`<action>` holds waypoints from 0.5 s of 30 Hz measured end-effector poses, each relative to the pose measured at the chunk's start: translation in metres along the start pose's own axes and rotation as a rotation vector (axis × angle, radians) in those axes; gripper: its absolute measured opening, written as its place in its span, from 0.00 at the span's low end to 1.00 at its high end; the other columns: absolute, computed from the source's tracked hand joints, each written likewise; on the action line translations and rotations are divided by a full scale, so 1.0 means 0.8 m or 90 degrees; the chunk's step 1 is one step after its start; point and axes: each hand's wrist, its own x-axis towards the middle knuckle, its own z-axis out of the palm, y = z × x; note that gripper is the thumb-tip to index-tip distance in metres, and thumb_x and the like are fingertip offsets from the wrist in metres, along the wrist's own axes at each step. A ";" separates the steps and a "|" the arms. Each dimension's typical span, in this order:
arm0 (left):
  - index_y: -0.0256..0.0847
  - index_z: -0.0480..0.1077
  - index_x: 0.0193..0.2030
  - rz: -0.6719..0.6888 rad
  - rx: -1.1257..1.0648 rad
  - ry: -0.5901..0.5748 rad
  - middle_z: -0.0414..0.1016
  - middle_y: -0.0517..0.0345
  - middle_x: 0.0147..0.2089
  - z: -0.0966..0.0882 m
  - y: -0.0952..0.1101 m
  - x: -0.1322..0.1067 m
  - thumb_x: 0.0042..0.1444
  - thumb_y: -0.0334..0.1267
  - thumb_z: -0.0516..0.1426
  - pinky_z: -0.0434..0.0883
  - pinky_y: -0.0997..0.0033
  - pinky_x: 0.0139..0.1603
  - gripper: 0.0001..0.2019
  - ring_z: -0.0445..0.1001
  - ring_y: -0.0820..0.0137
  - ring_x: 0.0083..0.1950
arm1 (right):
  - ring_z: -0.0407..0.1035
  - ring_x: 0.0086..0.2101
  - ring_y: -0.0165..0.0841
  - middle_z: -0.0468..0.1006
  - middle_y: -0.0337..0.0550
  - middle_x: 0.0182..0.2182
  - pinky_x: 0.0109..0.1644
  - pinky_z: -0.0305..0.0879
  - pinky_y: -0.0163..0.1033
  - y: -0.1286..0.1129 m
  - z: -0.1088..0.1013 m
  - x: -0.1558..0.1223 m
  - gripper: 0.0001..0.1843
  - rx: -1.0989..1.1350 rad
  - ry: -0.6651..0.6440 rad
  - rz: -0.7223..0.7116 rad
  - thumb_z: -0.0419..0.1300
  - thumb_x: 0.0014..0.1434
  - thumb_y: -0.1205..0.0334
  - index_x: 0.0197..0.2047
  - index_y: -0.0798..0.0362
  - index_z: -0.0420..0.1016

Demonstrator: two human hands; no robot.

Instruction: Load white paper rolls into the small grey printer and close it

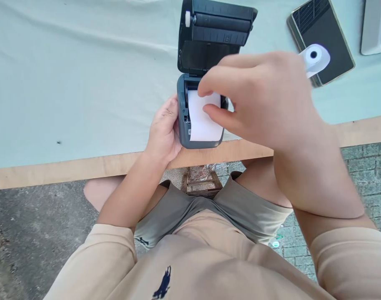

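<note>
A small dark portable thermal printer (pixel 183 139) rests in my left hand (pixel 165 129), whose fingers wrap round its left side and underside. Its lid (pixel 217 25) stands swung open, showing a black roller and a white gear. White paper (pixel 204 121) comes out of the compartment and hangs over the printer's front. Just above that paper is my right hand (pixel 259 96), thumb and forefinger apart with nothing visible between them. Whether a fingertip touches the paper I cannot tell. My right hand hides part of the compartment's right side.
Right of my hand, a white paper roll (pixel 322 58) with a dark core overlaps a dark smartphone (pixel 329 33). Part of a white object (pixel 374 29) shows at the far right. Pale cloth (pixel 84 83) covers the table, which has a wooden front edge (pixel 68 171).
</note>
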 end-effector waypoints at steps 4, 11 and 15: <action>0.42 0.74 0.42 0.018 -0.003 -0.022 0.79 0.62 0.40 -0.002 -0.002 0.000 0.67 0.41 0.49 0.77 0.72 0.51 0.13 0.79 0.71 0.47 | 0.71 0.38 0.40 0.78 0.36 0.46 0.28 0.45 0.43 0.002 0.015 0.010 0.09 -0.081 -0.041 0.008 0.52 0.63 0.59 0.45 0.42 0.70; 0.44 0.75 0.40 0.010 0.007 -0.010 0.78 0.60 0.39 -0.004 -0.003 0.000 0.67 0.41 0.50 0.76 0.73 0.51 0.13 0.78 0.69 0.52 | 0.70 0.33 0.39 0.78 0.41 0.39 0.28 0.42 0.41 -0.003 0.019 0.013 0.08 -0.117 -0.054 0.014 0.49 0.64 0.58 0.42 0.46 0.69; 0.42 0.74 0.41 0.015 -0.004 -0.019 0.78 0.61 0.38 -0.002 -0.001 -0.001 0.67 0.40 0.49 0.77 0.75 0.48 0.13 0.79 0.73 0.45 | 0.72 0.36 0.40 0.78 0.40 0.38 0.29 0.43 0.40 -0.004 0.022 0.014 0.14 -0.111 -0.037 0.021 0.49 0.62 0.60 0.50 0.42 0.68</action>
